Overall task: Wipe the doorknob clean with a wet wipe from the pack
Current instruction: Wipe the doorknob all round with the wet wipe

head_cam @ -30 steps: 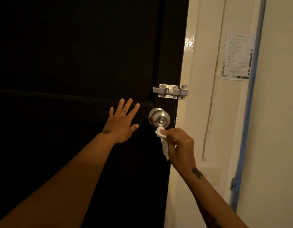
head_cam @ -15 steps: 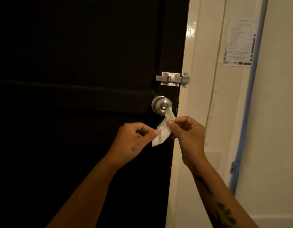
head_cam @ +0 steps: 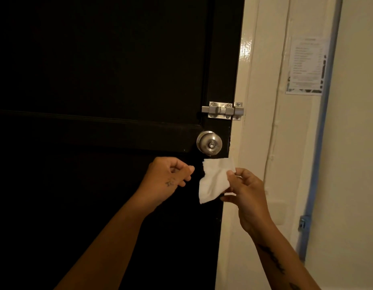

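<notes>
A round silver doorknob [head_cam: 209,142] sits near the right edge of a black door [head_cam: 97,80]. Just below it hangs a white wet wipe [head_cam: 214,181], partly spread out, pinched at its right side by my right hand [head_cam: 247,197]. The wipe's top edge is a little under the knob and does not touch it. My left hand [head_cam: 169,178] is curled with its fingers closed, a small gap to the left of the wipe, holding nothing. The pack of wipes is not in view.
A silver slide bolt [head_cam: 223,111] bridges the door and the cream frame [head_cam: 256,101] above the knob. A printed paper notice [head_cam: 306,65] is stuck on the wall to the right. A blue pipe [head_cam: 321,132] runs down the wall.
My left hand came off the door, touched the wipe, then let go and drew left. My right hand lowered the wipe off the knob and it opened out.
</notes>
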